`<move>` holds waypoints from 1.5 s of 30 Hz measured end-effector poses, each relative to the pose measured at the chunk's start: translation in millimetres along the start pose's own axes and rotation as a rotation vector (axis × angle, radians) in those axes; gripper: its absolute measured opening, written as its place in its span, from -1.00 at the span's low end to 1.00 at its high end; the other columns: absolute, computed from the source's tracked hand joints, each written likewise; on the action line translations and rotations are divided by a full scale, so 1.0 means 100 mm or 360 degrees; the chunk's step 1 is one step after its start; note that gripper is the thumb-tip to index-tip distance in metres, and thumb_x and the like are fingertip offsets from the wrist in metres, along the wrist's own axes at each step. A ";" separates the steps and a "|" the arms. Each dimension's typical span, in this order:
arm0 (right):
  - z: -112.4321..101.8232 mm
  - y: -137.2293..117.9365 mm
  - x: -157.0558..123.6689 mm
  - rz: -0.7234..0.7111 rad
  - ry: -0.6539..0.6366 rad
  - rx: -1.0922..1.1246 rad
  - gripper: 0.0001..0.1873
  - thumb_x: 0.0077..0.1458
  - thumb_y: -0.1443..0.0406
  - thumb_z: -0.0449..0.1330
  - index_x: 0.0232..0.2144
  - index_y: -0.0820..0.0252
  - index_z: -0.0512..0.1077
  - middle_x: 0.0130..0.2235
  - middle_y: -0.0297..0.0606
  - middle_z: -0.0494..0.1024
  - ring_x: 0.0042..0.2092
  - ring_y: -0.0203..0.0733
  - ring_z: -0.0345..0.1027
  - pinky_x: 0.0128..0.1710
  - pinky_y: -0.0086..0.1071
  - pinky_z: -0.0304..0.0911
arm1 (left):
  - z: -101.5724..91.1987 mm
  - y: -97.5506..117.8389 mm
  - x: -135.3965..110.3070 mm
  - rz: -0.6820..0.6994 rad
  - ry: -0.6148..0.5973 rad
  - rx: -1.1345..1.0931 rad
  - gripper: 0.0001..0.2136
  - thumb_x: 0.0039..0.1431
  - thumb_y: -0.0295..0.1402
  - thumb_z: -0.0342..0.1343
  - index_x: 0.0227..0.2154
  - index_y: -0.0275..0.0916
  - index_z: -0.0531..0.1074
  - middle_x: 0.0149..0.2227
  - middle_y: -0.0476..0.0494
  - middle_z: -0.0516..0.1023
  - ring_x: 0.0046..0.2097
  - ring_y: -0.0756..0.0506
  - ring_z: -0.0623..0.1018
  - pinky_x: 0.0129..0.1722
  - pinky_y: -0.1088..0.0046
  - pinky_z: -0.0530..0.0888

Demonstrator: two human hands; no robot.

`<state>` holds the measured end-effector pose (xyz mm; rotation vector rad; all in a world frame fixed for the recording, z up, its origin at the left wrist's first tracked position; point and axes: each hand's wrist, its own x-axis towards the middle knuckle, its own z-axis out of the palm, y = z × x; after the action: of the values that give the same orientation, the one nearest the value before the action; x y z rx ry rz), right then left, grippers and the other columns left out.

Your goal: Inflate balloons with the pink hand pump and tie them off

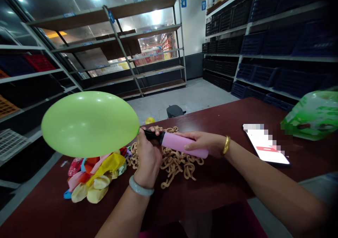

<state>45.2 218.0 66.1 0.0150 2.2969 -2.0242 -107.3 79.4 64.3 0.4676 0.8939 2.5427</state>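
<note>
A large inflated green balloon (89, 123) sits on the black nozzle end of a pink balloon pump (175, 142). My left hand (149, 151), with a pale bangle at the wrist, is closed around that nozzle end and the balloon's neck. Around the pump's pink barrel my right hand (202, 143) is wrapped, a gold bangle on its wrist. Below the pump, a heap of tan, curled rope-like pieces (174, 166) lies on the table. Left of my left hand is a pile of uninflated balloons (97, 178) in several colours.
On the dark red table (224, 185) a lit phone (266, 146) lies at the right, beside a green and clear plastic bag (314, 116). Beyond are a dark stool (175, 110), a metal shelf (148, 76) and racks of dark crates (257, 74).
</note>
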 end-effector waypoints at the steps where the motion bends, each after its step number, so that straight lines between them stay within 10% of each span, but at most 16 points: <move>1: 0.00 -0.01 0.00 -0.0070 0.0038 -0.0143 -0.19 0.09 0.19 0.25 0.31 0.02 0.02 0.17 -0.12 0.32 0.06 -0.03 0.32 -0.01 -0.18 0.32 | 0.00 0.02 0.00 0.0002 0.0000 -0.0010 -0.82 0.20 -0.20 0.09 -0.38 -0.19 0.29 -0.46 0.03 0.35 -0.44 0.03 0.38 -0.21 0.37 0.42; 7: 0.09 -0.10 0.04 -0.0540 0.0155 -0.0825 -0.01 0.00 0.21 0.32 0.34 0.02 -0.13 0.36 -0.22 -0.01 0.33 0.00 -0.13 0.30 -0.12 -0.20 | 0.09 -0.02 -0.10 -0.0085 -0.0124 -0.0071 -0.84 0.19 -0.26 0.12 -0.39 -0.23 0.33 -0.44 0.01 0.37 -0.39 0.02 0.41 -0.21 0.43 0.42; 16: 0.19 -0.14 0.02 -0.0536 0.0394 -0.1185 -0.22 -0.01 0.26 0.28 0.24 0.07 0.13 0.17 -0.16 0.36 0.11 0.00 0.30 0.07 -0.19 0.19 | 0.09 -0.04 -0.10 -0.0215 -0.0038 -0.0090 -0.91 0.14 -0.35 0.15 -0.38 -0.26 0.40 -0.37 -0.02 0.46 -0.31 0.00 0.49 -0.16 0.41 0.43; 33: 0.00 -0.09 0.02 -0.0540 0.0189 -0.0641 -0.33 0.04 0.28 0.26 0.20 0.05 0.18 0.21 -0.23 0.26 0.19 -0.07 0.16 0.19 -0.20 0.05 | -0.01 -0.02 -0.02 -0.0223 -0.0210 0.0091 -0.83 0.07 -0.33 0.25 -0.31 -0.26 0.44 -0.30 -0.10 0.56 -0.25 -0.05 0.55 -0.09 0.31 0.47; 45: 0.19 -0.06 0.06 -0.0070 0.0044 0.0135 -0.35 0.08 0.20 0.23 0.20 -0.01 0.14 -0.03 -0.23 0.41 -0.22 -0.22 0.42 -0.28 -0.37 0.38 | -0.08 0.07 0.16 -0.0076 -0.0077 0.0067 -0.88 0.15 -0.36 0.18 -0.41 -0.30 0.40 -0.49 0.00 0.44 -0.40 0.01 0.52 -0.17 0.34 0.52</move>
<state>40.2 198.0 69.7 -0.0024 2.2449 -2.1552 -126.8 77.8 65.6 0.5122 0.9315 2.4628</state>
